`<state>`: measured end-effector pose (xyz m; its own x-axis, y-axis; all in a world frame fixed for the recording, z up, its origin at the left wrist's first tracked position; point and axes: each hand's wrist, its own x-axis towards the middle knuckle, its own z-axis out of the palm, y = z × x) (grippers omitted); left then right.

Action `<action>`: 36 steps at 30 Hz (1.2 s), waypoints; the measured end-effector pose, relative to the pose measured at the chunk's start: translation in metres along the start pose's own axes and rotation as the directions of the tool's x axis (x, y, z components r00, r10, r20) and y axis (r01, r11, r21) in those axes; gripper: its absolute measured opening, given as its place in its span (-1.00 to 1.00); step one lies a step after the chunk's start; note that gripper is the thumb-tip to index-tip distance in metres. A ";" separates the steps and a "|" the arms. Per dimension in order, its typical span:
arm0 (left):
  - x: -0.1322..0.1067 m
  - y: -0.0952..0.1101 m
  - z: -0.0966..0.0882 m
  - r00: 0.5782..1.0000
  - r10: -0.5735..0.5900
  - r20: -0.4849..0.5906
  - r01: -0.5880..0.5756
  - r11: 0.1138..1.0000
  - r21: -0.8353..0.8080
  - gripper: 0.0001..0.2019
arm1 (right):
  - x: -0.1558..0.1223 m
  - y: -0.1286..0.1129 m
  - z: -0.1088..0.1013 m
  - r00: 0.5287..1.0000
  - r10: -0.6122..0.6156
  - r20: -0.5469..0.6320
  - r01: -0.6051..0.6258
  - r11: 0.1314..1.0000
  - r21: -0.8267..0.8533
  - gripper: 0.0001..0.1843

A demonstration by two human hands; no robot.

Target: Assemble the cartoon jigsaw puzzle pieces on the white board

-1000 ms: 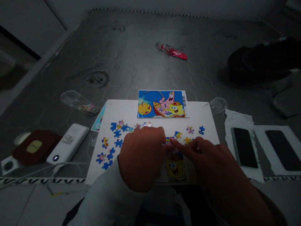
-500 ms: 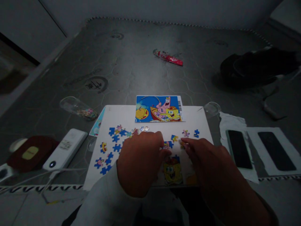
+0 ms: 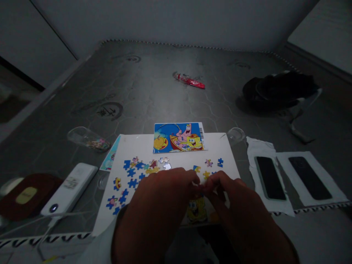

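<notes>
My left hand (image 3: 170, 194) and my right hand (image 3: 228, 194) meet over the front of a white board (image 3: 137, 143). Their fingers are pinched together around a small puzzle piece, mostly hidden by the fingertips. Just below them lies a joined yellow section of jigsaw (image 3: 196, 211) showing a cartoon face, partly covered. Beyond the fingertips are a yellow puzzle piece (image 3: 206, 175) and a yellow-and-blue piece (image 3: 196, 168). Several loose blue pieces (image 3: 132, 183) are spread left of my left hand. A picture card (image 3: 178, 137) with cartoon figures lies at the board's far edge.
On the left are a clear container (image 3: 89, 139) with small bits inside, a white power bank (image 3: 70, 189) with a cable, and a brown case (image 3: 30, 196). To the right lie a phone (image 3: 270, 178), a dark flat rectangle on white (image 3: 310, 178), and a black bag (image 3: 280, 90). A red packet (image 3: 189, 80) lies farther back.
My hands have come together, the right one moving left to meet the left. The yellow piece by my right fingertips now lies free on the board. The camera view has tilted up slightly.
</notes>
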<state>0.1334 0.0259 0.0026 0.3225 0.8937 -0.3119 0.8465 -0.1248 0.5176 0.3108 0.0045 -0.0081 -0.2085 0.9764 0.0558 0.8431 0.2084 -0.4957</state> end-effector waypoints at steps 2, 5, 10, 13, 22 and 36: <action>-0.001 0.000 0.000 1.000 0.005 0.004 -0.005 1.000 0.005 -0.77 | -0.001 -0.001 0.002 0.999 -0.045 0.005 0.045 0.999 -0.001 -0.82; -0.002 -0.002 -0.004 0.999 -0.025 0.031 0.025 0.999 0.020 -0.78 | -0.002 -0.001 0.004 0.998 -0.069 0.013 0.070 0.997 -0.025 -0.87; 0.003 -0.014 -0.017 0.980 -0.146 -0.134 0.149 0.989 0.014 -0.78 | 0.002 0.008 0.001 1.000 0.018 -0.013 -0.019 0.996 -0.093 -0.90; 0.011 -0.019 -0.016 0.957 -0.192 -0.218 0.208 0.977 0.055 -0.78 | 0.003 0.014 -0.001 0.998 0.056 0.031 -0.053 0.994 -0.101 -0.87; 0.017 -0.009 -0.010 0.942 -0.261 -0.211 0.296 0.943 0.155 -0.71 | 0.004 0.032 -0.015 0.989 0.144 0.035 -0.135 0.973 -0.189 -0.75; -0.024 -0.035 -0.038 0.914 -0.371 -0.164 0.405 0.854 0.326 -0.68 | 0.004 0.062 -0.027 0.950 0.311 0.009 -0.299 0.921 -0.251 -0.66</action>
<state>0.0797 0.0255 0.0222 -0.0888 0.9340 -0.3460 0.9918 0.1149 0.0556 0.3760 0.0232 -0.0150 0.0593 0.9923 -0.1091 0.9631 -0.0856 -0.2551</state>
